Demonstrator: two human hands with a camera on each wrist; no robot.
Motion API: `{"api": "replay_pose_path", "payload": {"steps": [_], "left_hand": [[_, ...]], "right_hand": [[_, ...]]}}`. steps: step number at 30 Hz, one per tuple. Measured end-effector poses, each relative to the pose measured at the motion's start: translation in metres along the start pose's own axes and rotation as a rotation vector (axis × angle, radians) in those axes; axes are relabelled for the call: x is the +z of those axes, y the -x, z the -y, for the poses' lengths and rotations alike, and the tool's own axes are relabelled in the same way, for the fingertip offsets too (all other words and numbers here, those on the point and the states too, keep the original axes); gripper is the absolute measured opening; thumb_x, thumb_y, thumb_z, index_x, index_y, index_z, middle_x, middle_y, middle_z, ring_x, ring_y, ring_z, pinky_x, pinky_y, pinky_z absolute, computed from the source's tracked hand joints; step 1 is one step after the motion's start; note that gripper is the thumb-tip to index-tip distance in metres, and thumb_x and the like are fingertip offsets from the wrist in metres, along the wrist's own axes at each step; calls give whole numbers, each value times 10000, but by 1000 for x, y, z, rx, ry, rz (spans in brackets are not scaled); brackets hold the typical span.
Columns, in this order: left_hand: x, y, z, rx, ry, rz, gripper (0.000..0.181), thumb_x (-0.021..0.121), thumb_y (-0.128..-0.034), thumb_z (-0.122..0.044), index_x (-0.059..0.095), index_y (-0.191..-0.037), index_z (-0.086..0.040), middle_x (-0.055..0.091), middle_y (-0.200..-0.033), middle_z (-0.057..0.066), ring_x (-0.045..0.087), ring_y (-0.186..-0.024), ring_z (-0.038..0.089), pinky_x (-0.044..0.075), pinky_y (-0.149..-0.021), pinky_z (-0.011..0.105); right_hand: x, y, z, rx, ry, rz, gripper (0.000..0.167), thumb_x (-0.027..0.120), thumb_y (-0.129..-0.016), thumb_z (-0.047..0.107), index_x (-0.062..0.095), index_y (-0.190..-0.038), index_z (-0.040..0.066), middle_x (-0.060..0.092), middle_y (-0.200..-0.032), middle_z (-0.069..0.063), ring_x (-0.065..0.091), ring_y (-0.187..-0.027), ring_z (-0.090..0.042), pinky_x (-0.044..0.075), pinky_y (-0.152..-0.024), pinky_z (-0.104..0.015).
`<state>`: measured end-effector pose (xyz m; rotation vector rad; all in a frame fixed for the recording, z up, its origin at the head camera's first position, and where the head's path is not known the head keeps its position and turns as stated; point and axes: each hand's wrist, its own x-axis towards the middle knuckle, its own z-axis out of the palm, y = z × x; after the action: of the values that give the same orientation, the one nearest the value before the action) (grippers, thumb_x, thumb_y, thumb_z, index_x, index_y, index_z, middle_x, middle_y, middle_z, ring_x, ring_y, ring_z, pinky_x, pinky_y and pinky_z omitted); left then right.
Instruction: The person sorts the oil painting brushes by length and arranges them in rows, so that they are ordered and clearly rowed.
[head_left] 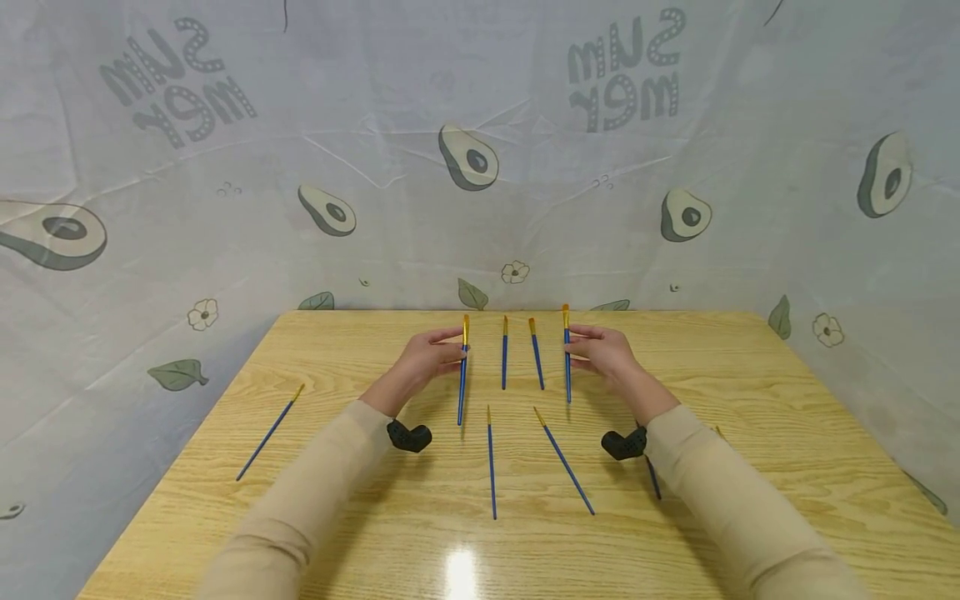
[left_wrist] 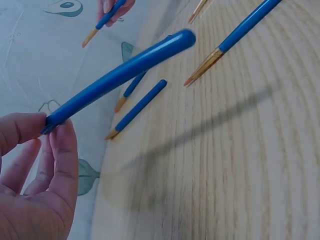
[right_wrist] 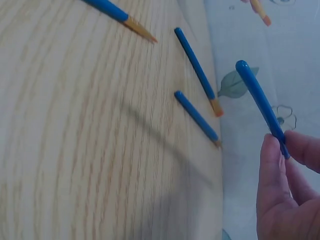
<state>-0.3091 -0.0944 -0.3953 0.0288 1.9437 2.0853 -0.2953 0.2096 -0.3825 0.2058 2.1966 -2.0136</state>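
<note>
My left hand (head_left: 430,360) pinches a blue-handled paintbrush (head_left: 462,383) by its upper part, bristles pointing up and away. In the left wrist view that paintbrush (left_wrist: 115,82) hangs above the table, its shadow falling on the wood. Opposite, my right hand (head_left: 606,354) pinches another blue paintbrush (head_left: 567,358), also raised off the surface; the right wrist view shows its handle (right_wrist: 260,97) between thumb and fingers. Between the hands lie two short-looking paintbrushes, one on the left (head_left: 505,354) and one on the right (head_left: 537,358), side by side with bristles toward the back edge.
Nearer on the wooden table (head_left: 420,533) lie a thin paintbrush (head_left: 492,467) and a slanted one (head_left: 566,462). Another paintbrush (head_left: 270,433) is at far left. One more paintbrush (head_left: 653,479) is partly hidden under the right forearm. A patterned cloth (head_left: 525,208) hangs behind.
</note>
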Motion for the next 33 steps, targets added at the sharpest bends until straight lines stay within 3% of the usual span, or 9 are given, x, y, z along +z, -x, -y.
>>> {"api": "replay_pose_path", "payload": {"steps": [5,13,22,33], "left_hand": [[2,-12,2,-4,-15,-29,461,645,-919,2,568,-1365,-85,604,-1225,217,643,-901,201,500,-942,410],[4,-32,9,-2,-2,-74,438,641,-927,-5,589,-1352,-98,606,-1216,207,626,-862,177,494,-948,416],[1,-48,10,-49,18,-158,417,658,-914,-7,628,-1315,-116,637,-1172,142,637,-833,159,550,-838,342],[5,-60,11,-42,-11,-192,407,647,-911,19,622,-1309,-61,630,-1176,168,623,-857,179,527,-897,413]], "right_hand": [[-6,-8,-2,11,-7,-7,502,582,-967,15,449,-1450,39,479,-1328,-181,574,-1120,-247,487,-960,-377],[-13,-26,-9,34,-2,-8,507,573,-973,19,441,-1461,60,473,-1361,-166,544,-1182,-269,513,-923,-334],[-13,-44,-11,98,-1,-48,511,591,-960,7,472,-1450,93,474,-1392,-159,600,-989,-162,529,-888,-304],[-18,-59,-19,111,25,-121,481,607,-943,-16,521,-1409,67,541,-1339,-188,658,-863,-111,560,-795,-270]]}}
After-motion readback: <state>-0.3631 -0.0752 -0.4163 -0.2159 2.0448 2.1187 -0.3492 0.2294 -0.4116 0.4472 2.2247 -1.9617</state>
